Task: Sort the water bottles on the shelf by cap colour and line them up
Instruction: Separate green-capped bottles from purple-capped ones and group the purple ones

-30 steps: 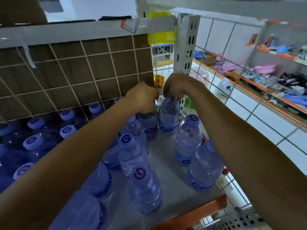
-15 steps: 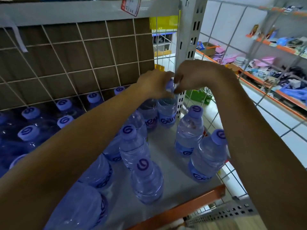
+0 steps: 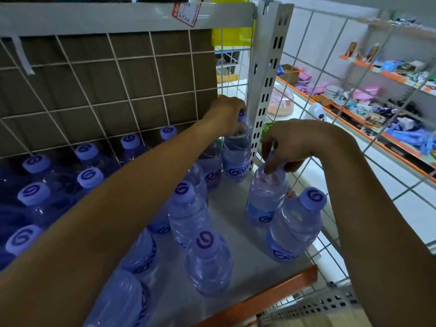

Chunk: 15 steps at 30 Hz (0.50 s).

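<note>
Left hand point(image 3: 226, 119) is stretched deep into the back right corner of the shelf point(image 3: 250, 267), fingers curled round the lilac cap and neck of the corner bottle point(image 3: 237, 164), which stands upright hard against the slotted steel post point(image 3: 266, 79). Right hand point(image 3: 295, 143) is down over the next bottle point(image 3: 266, 199) along the right side, fingertips pinching its cap from above. That one is upright too, just beside the wire side panel point(image 3: 330, 55). Nearer the orange front rail point(image 3: 271, 295) on the same side stands the front-right bottle point(image 3: 295, 230), cap in clear view, close against the one being pinched; touching or not, can't tell. Mid-shelf, two more in file: the centre bottle point(image 3: 208, 265) and the rear-centre bottle point(image 3: 188, 208) just behind it. Off left, past the left forearm, a dense block of bottles point(image 3: 35, 192) sits in shadow, all with the same lilac swirl caps. Brown cardboard point(image 3: 118, 86) lies behind the wire back grid, and a red price tag point(image 3: 186, 14) hangs on the shelf edge above
</note>
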Available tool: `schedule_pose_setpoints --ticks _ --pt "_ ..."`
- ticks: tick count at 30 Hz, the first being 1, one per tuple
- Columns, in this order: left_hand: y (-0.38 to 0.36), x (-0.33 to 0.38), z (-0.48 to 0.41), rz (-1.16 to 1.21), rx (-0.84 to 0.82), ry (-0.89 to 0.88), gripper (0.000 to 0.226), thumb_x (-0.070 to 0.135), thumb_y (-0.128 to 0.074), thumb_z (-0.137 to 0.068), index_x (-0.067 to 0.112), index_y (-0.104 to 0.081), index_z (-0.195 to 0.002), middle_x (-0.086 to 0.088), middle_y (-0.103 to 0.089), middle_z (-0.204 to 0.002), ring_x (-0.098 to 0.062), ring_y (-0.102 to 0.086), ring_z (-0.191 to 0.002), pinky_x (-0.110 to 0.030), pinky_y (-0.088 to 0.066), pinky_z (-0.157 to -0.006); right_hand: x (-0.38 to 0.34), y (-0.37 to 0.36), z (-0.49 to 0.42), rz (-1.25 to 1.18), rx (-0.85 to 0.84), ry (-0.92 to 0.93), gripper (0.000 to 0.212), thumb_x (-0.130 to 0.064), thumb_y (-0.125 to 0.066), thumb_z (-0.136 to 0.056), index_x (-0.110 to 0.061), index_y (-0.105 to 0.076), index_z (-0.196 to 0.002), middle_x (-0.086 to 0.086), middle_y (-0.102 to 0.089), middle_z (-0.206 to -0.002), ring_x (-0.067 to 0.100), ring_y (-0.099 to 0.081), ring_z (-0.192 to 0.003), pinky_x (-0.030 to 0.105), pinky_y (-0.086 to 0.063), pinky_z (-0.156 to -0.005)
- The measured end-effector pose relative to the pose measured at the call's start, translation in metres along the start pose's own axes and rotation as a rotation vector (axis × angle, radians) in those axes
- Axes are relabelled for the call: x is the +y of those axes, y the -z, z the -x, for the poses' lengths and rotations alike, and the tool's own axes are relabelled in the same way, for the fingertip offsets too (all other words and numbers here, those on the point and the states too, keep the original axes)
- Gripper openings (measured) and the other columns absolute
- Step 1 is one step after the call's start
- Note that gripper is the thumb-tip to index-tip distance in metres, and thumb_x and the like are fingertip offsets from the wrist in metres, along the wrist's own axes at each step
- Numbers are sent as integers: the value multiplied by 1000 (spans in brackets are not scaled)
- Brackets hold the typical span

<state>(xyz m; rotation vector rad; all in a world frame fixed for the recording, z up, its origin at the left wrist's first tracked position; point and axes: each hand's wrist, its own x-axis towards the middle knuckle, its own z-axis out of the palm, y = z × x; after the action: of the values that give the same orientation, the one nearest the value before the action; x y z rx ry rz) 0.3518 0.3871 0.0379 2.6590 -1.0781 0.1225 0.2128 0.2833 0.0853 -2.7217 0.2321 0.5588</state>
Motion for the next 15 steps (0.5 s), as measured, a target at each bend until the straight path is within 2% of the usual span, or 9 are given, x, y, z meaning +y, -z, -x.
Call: schedule_pose_setpoints --ticks 6,10,11,13,15 --pt "3 2 0 -17 -4 -7 32 24 -64 -83 10 -62 -111 -9 -63 -114 -28 -55 -107 -32 -42 -84 -2 4 -15 30 69 59 21 -9 -77 -74 -12 -67 -92 13 -69 -92 11 -63 -55 13 -45 -41" --pt "6 2 7 -30 -25 -23 24 24 -62 -81 8 -59 -99 -12 -63 -106 -33 -58 -99 -35 -45 -80 -4 6 -25 73 99 92 21 -7 -74 -77 -13 -66 -95 12 -67 -100 13 -62 -60 13 -44 -42" --pt "7 2 10 -54 -40 -31 29 27 -65 -81 8 -56 -102 -15 -61 -108 -35 -57 -100 -37 -46 -81 -6 7 -28 79 100 104 23 -6 -74 -77 -13 -67 -97 12 -67 -102 14 -62 -62 14 -45 -45" --pt "9 0 17 -103 -62 -22 49 31 -69 -80 13 -52 -121 -17 -57 -114 -37 -57 -102 -40 -48 -82 -10 8 -35 59 91 117 24 -6 -73 -77 -11 -68 -100 12 -67 -103 15 -63 -63 14 -46 -45" --pt "11 -2 23 -143 -41 -31 55 30 -71 -79 18 -49 -128 -15 -56 -116 -35 -57 -103 -39 -47 -79 -13 9 -40 26 84 115 26 -8 -73 -78 -9 -67 -104 13 -67 -101 14 -64 -60 13 -46 -41"
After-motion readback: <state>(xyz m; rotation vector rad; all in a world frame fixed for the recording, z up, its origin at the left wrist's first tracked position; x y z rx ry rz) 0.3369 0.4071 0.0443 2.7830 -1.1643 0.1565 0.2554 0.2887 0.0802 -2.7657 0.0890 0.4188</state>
